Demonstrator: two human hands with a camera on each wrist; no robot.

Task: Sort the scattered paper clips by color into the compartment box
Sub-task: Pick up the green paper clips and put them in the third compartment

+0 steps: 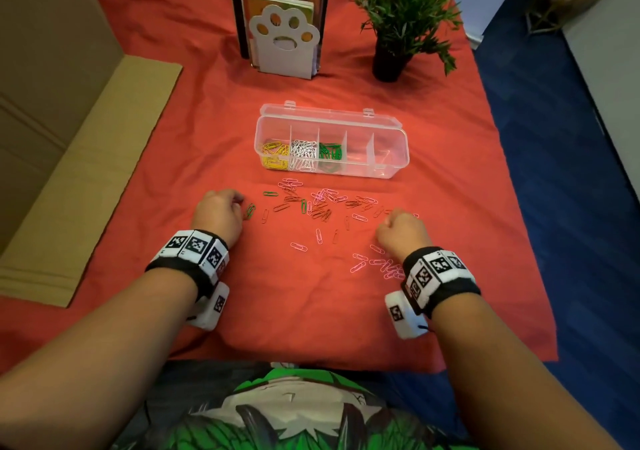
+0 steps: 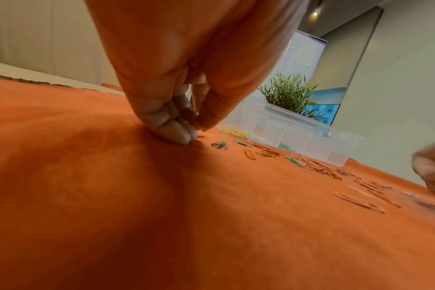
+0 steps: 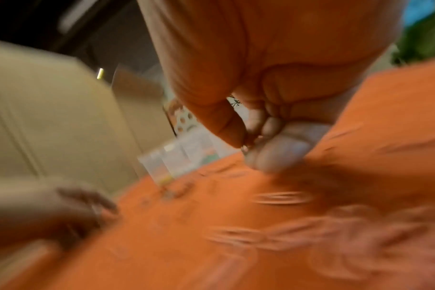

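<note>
The clear compartment box (image 1: 388, 131) lies open mid-table, with yellow clips (image 1: 275, 155), white clips (image 1: 304, 153) and green clips (image 1: 330, 153) in its three left cells. Pink, red and green paper clips (image 1: 322, 207) are scattered on the red cloth in front of it. My left hand (image 1: 239, 198) rests with its fingertips on the cloth, thumb against curled fingers (image 2: 179, 135); no clip shows between them. A green clip pair (image 1: 249, 211) lies just to its right. My right hand (image 1: 389, 219) is curled, its thumb and fingers pinching a thin clip (image 3: 243, 148) in the blurred right wrist view.
A paw-shaped stand (image 1: 284, 44) and a potted plant (image 1: 405, 16) stand behind the box. Cardboard (image 1: 79, 158) lies along the left edge. A cluster of pink clips (image 1: 384, 266) sits beside my right wrist. The cloth ends at blue floor (image 1: 561, 207) on the right.
</note>
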